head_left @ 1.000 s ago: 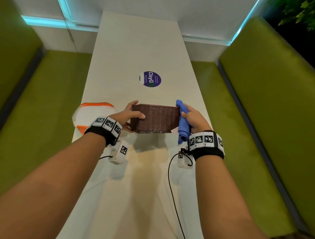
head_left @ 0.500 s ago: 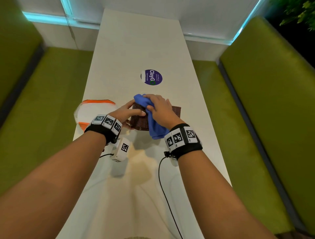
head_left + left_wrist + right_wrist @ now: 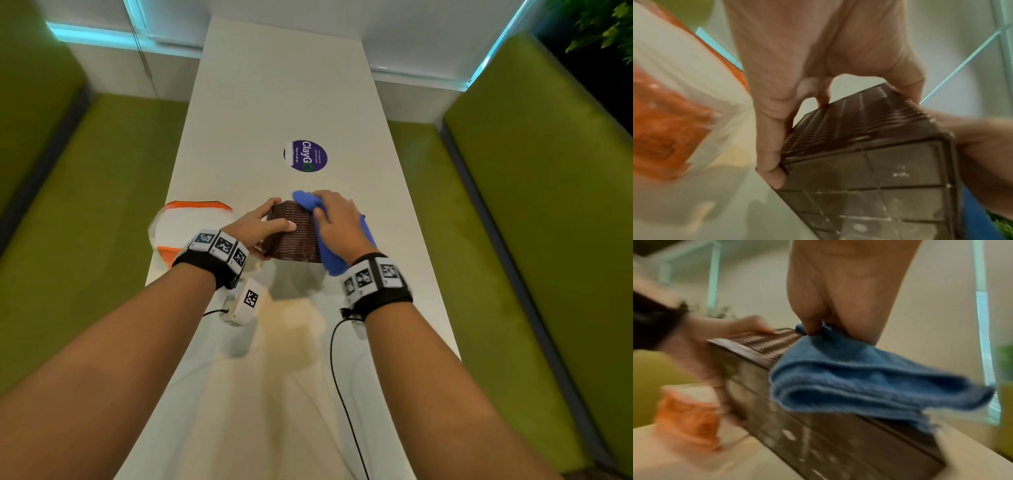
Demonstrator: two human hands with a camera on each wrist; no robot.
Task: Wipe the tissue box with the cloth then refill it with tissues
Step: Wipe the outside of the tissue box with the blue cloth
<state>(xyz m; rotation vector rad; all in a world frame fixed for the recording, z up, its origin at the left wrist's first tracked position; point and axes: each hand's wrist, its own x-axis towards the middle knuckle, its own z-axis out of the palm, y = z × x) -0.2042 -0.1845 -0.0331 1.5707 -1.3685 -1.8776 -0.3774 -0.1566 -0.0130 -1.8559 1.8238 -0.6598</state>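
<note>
The brown woven tissue box (image 3: 291,236) is tipped on its side on the white table (image 3: 281,96), its gridded underside (image 3: 869,186) facing me. My left hand (image 3: 263,228) grips its left end, thumb on the near face and fingers over the top. My right hand (image 3: 337,222) holds the folded blue cloth (image 3: 329,250) against the box's upper face; the cloth (image 3: 849,378) drapes over the near edge. In the right wrist view the box (image 3: 818,434) shows blurred. A white and orange tissue pack (image 3: 185,229) lies left of the box.
A round purple sticker (image 3: 305,156) is on the table beyond the box. Green benches (image 3: 513,205) run along both sides of the table. Cables (image 3: 337,377) from the wrist cameras trail over the near part of the table.
My right hand swept the cloth from the box's right end to its left, then back toward the middle right. The left hand kept its grip on the box.
</note>
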